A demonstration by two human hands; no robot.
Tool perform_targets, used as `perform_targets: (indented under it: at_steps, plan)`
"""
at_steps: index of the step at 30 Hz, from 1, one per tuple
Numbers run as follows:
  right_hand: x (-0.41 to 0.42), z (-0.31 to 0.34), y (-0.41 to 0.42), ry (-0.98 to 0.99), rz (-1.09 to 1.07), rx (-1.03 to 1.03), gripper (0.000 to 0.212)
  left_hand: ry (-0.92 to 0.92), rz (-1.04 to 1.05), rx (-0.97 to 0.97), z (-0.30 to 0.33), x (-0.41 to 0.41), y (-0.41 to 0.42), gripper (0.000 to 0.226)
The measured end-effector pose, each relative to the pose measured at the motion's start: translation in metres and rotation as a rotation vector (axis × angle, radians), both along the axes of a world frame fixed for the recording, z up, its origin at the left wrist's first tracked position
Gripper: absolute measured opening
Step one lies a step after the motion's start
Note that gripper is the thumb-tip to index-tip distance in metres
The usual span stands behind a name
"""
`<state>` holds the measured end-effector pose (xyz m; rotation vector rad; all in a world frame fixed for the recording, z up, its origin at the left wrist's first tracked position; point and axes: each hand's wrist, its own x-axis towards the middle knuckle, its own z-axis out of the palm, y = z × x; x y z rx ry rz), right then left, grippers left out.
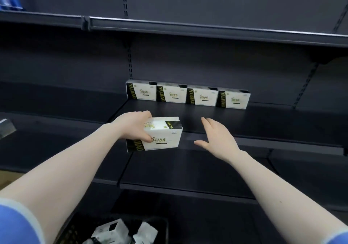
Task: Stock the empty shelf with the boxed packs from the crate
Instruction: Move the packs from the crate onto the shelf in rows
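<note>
Looking down through the head view, I am holding one boxed pack (162, 133) in my left hand (131, 127), thumb curled over its near printed face and fingers wrapped behind its top, so the grip is firm on the pack's left end. The pack is hovering just at the front lip of the shelf (263, 123), its long axis running roughly from nine o'clock to three o'clock, printed face turned toward me and tipped slightly up. My right hand (216, 136) is hanging empty at three o'clock from the pack, near but not touching, fingers straight and spread, palm facing the pack's free right end. At twelve o'clock from the pack, well back against the rear panel, four packs (188, 95) are standing in a row, side by side and touching, each facing forward with its long axis also lying nine to three. I judge the coming move to be a push toward twelve o'clock, keeping the pack square to that row. The left hand is the nearer one and is carrying it. The crate (160, 223) is sitting at six o'clock, more packs inside.
</note>
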<state>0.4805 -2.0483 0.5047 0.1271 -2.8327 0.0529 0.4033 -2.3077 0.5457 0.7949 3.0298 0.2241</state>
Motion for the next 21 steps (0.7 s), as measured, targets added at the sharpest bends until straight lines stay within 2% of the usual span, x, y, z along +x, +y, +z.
perform_targets:
  at_steps: [8,13,17,21]
  plan:
    - [-0.019,0.032,0.151,0.054,-0.041,0.033,0.081,0.078,-0.027,0.012,0.028,-0.025,0.155,0.062]
    - [-0.028,0.042,0.259,0.043,-0.060,0.065,0.081,0.029,-0.031,0.004,0.031,-0.042,0.275,0.074]
    - [-0.037,0.049,0.317,0.022,-0.062,0.051,0.081,-0.008,-0.039,-0.001,0.025,-0.050,0.340,0.068]
    - [-0.048,0.049,0.340,-0.029,-0.034,0.034,0.085,-0.027,-0.086,-0.054,0.021,-0.053,0.380,0.065]
